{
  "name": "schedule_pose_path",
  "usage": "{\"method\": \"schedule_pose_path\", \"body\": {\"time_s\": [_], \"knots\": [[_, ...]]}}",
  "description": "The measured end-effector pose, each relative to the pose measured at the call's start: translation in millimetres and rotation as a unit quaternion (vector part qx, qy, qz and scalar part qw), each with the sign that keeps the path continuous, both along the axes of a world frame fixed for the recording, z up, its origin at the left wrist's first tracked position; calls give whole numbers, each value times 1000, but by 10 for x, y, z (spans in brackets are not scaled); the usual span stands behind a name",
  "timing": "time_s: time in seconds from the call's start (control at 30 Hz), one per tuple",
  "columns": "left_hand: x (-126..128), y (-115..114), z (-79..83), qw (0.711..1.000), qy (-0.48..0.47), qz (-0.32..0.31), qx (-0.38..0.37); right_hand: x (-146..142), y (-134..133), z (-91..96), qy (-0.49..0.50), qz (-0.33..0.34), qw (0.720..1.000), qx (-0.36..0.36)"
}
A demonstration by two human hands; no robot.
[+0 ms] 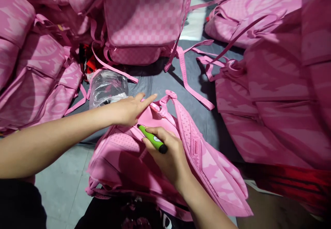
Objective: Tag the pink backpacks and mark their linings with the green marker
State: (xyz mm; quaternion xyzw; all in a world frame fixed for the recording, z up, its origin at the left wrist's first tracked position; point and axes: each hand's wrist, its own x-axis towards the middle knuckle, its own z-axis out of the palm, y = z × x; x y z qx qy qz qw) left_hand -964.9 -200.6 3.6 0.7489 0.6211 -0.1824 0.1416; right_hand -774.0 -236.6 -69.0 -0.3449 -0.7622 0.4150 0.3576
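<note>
A pink backpack (124, 160) lies back side up in front of me on a dark grey surface, its shoulder straps (191, 132) spread to the right. My left hand (129, 110) rests flat on the bag's upper part near the top loop, fingers stretched out. My right hand (168, 156) is closed on a green pen-like tool (152, 138) with a black end. The tool's tip points at the bag's fabric just below my left hand.
Heaps of pink backpacks ring the spot: a checkered one (144, 19) at the back, patterned ones on the left (33, 70) and right (279, 94). A crumpled clear plastic bag (107, 86) lies by my left hand. Loose pink straps (188, 74) cross the grey surface (157, 81).
</note>
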Motion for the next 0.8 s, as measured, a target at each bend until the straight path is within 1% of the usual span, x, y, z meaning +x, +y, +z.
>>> {"method": "schedule_pose_path", "body": {"time_s": [0.1,0.23,0.33,0.5,0.57,0.63,0.73,0.8], "knots": [[-4,-1,-2,1000,-3,0,2,27,4,7,-31,-20,998,43],[-26,-7,-22,1000,-7,-3,5,18,3,20,7,9,999,36],[-43,-11,-40,1000,-14,-8,8,8,-12,17,-2,2,999,48],[-48,-6,-54,999,-28,-10,12,-9,-16,3,34,19,999,21],[-47,-1,-57,999,-31,-9,10,-14,-8,5,23,12,999,31],[-47,4,-62,999,-34,-9,8,-12,2,9,31,22,999,38],[-55,9,-75,999,-36,-8,13,6,19,4,57,49,997,9],[-64,14,-86,999,-34,-10,14,19,27,-8,45,37,998,4]]}}
